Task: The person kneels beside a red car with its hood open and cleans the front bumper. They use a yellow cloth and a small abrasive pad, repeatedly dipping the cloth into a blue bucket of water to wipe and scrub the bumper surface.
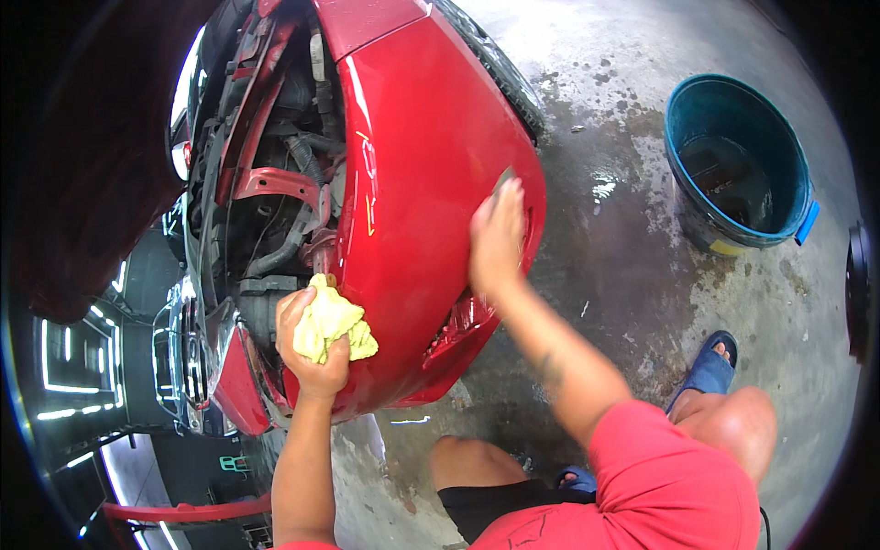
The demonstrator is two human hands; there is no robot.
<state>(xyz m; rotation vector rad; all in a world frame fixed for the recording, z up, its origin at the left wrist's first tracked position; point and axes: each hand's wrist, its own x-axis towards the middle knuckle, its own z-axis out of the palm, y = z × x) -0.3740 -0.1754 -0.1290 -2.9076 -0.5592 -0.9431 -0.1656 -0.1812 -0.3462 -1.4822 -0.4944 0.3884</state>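
Observation:
A red car bumper (417, 156) stretches down the middle of the view, its painted surface glossy. My left hand (312, 344) is closed round a crumpled yellow cloth (332, 321), beside the bumper's edge along the open engine bay. Against the bumper's right side lies my right hand (498, 229), fingers stretched forward and pressed together. A thin grey-brown piece, which looks like sandpaper (504, 178), sticks out at its fingertips; the rest is hidden under the hand. Below that hand is a recessed opening (461, 327) in the bumper.
To the left the engine bay (289, 165) shows its hoses and metal parts. A blue bucket (683, 170) with water in it stands on the wet concrete floor (600, 275) at the right. A car tyre (500, 69) is at the top. Another car (188, 357) stands at the far left.

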